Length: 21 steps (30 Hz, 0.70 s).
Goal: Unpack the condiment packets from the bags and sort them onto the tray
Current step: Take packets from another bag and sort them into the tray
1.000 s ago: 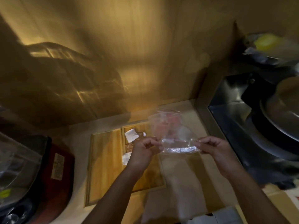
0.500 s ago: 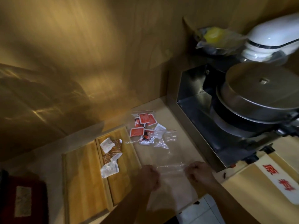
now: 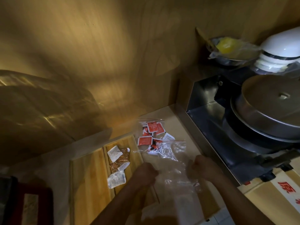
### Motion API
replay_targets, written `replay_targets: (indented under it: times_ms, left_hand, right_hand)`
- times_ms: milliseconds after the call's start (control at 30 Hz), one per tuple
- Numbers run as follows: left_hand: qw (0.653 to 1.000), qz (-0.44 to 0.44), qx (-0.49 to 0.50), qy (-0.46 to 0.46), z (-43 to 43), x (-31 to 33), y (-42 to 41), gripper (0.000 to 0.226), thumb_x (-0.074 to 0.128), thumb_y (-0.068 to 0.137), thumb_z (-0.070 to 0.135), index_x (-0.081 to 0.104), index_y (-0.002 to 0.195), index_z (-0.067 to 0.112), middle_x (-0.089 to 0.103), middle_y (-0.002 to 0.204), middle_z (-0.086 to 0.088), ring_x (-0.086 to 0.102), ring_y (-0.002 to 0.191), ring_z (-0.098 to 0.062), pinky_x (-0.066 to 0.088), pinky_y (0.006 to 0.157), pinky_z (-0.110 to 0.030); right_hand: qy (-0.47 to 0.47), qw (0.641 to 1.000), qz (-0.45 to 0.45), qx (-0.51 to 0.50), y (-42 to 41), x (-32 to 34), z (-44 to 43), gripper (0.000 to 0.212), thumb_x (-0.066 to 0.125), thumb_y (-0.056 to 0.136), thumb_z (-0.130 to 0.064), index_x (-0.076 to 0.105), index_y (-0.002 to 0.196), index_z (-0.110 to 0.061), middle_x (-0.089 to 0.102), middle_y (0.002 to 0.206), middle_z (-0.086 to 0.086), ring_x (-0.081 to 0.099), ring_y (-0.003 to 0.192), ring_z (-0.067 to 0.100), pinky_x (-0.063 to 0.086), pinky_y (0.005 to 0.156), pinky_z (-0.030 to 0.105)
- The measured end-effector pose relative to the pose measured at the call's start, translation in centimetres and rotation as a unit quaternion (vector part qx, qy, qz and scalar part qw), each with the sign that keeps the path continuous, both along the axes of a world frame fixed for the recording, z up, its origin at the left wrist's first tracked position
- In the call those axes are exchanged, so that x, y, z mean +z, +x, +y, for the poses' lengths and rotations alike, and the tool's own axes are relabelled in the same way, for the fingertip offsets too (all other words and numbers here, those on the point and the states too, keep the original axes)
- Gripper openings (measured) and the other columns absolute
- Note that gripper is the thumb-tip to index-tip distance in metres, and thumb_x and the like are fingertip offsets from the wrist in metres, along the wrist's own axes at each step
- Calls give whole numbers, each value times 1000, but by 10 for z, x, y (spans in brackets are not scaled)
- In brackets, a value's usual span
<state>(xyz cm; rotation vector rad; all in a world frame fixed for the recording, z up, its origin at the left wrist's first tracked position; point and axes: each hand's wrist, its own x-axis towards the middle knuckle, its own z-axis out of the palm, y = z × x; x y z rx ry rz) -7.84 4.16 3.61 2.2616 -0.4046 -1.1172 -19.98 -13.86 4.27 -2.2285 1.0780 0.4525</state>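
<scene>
My left hand [image 3: 143, 173] and my right hand [image 3: 201, 169] each grip a side of a clear plastic bag [image 3: 176, 177] low over the counter. Beyond it lies a second clear zip bag [image 3: 159, 138] with several red condiment packets [image 3: 154, 127] inside, flat on the counter. To the left sits a wooden tray [image 3: 88, 181] with two compartments. Its right compartment holds several white and brown packets [image 3: 117, 164]; the left compartment is bare.
A steel appliance with a large round metal lid [image 3: 272, 103] fills the right side. Behind it stand a white mixer head [image 3: 282, 46] and a bowl with something yellow under wrap [image 3: 225, 46]. A cardboard box [image 3: 276, 197] sits at lower right, a dark red object [image 3: 32, 207] at lower left.
The bag in my hands came down from chest height to just over the counter. The view swung right and down, which brought the red packets and the appliance into sight.
</scene>
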Motion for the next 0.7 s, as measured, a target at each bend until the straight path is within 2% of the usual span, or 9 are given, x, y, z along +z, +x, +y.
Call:
replay_targets:
  times_ms: [100, 200, 333, 500, 533, 567, 600, 667, 700]
  left_hand:
    - [998, -28, -15, -48, -4, 23, 26, 29, 53, 87, 13, 61, 60, 12, 58, 60, -5, 51, 49, -9, 44, 54, -23]
    - [997, -43, 26, -66, -10, 36, 52, 28, 52, 88, 14, 59, 60, 14, 59, 60, -5, 51, 48, -10, 40, 48, -20]
    - [994, -64, 53, -72, -21, 40, 87, 30, 54, 86, 15, 54, 56, 18, 58, 57, -2, 53, 51, -13, 41, 54, -24]
    - [989, -95, 85, -69, -34, 35, 122, 35, 52, 88, 17, 52, 54, 22, 58, 58, 5, 54, 56, -8, 41, 56, -25]
    - [989, -109, 84, -62, -37, 32, 128, 31, 51, 89, 18, 55, 58, 21, 60, 64, 4, 54, 60, -8, 40, 57, -23]
    - [989, -125, 72, -40, -41, 30, 133, 26, 47, 90, 20, 60, 68, 17, 65, 74, 0, 57, 66, -10, 40, 57, -21]
    - [987, -150, 56, -15, -45, 26, 138, 30, 37, 92, 24, 63, 84, 11, 68, 90, -7, 61, 77, -16, 42, 60, -23]
    - [978, -205, 12, 36, -51, 13, 146, 51, 19, 91, 32, 55, 112, 3, 61, 116, -17, 60, 102, -27, 46, 77, -31]
    - [977, -205, 18, 55, -53, 7, 150, 48, 23, 93, 34, 50, 119, 3, 57, 121, -18, 57, 109, -30, 45, 84, -33]
  right_hand:
    - [5, 999, -48, 16, 31, 9, -7, 22, 54, 78, -24, 46, 58, -22, 65, 84, 8, 63, 87, 27, 47, 75, 32]
    - [17, 994, -107, 2, 66, 14, -13, 17, 57, 78, -17, 53, 61, -17, 65, 78, 10, 62, 79, 25, 44, 70, 30]
    - [6, 993, -119, 6, 106, 9, -21, 21, 55, 80, -18, 51, 60, -23, 62, 72, 0, 61, 73, 18, 53, 70, 34]
    - [13, 991, -131, -3, 152, 2, -26, 26, 50, 87, -13, 48, 62, -22, 55, 65, -5, 54, 63, 9, 40, 56, 26]
    - [18, 990, -138, -13, 160, -3, -28, 28, 50, 87, -12, 47, 61, -22, 55, 64, -6, 53, 62, 9, 40, 56, 27]
    - [24, 990, -140, -20, 166, -6, -30, 27, 50, 87, -12, 47, 62, -21, 55, 65, -6, 53, 62, 9, 41, 57, 27]
    - [31, 990, -139, -25, 172, -9, -32, 23, 50, 88, -14, 48, 65, -20, 56, 68, -5, 54, 64, 11, 40, 58, 27]
    - [37, 989, -135, -39, 181, -14, -34, 15, 52, 88, -20, 48, 73, -19, 58, 74, -2, 57, 71, 17, 40, 61, 27]
    - [51, 987, -143, -52, 186, -16, -35, 13, 54, 87, -22, 48, 76, -18, 58, 75, -1, 59, 73, 18, 40, 61, 26]
